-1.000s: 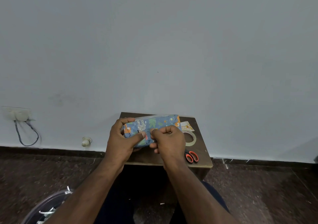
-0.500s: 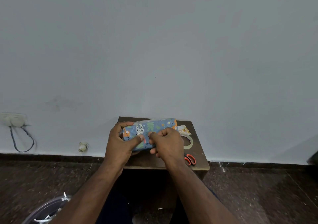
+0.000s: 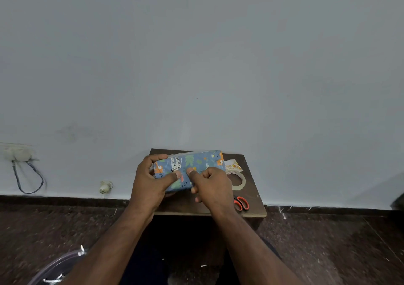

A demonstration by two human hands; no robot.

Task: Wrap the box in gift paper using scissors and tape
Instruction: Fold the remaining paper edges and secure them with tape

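1. The box (image 3: pixel 192 166), already covered in blue animal-print gift paper, sits tilted up off the small brown table (image 3: pixel 251 201), held between both hands.
2. Left hand (image 3: pixel 150 184): its grip is closed round the box's left end, fingers curled over the far edge, thumb laid flat across the near face.
3. Right hand (image 3: pixel 213 186): fingers curled, thumb tip pressing the paper just beside the left thumb. Whether it pinches a strip of tape there I cannot tell.
4. Handling call: it looks light and stiff inside, but the paper skin is thin, slick and easy to crease or tear.
5. Best hold, I'd say, is at the ends and along the hard edges, with flat thumb pressure on the seam rather than a pinch.
6. Close by on the table: the tape roll (image 3: pixel 238 182) just right of the box, orange-handled scissors (image 3: pixel 241 203) nearer the front edge, a small printed card (image 3: pixel 234 166) behind the roll.
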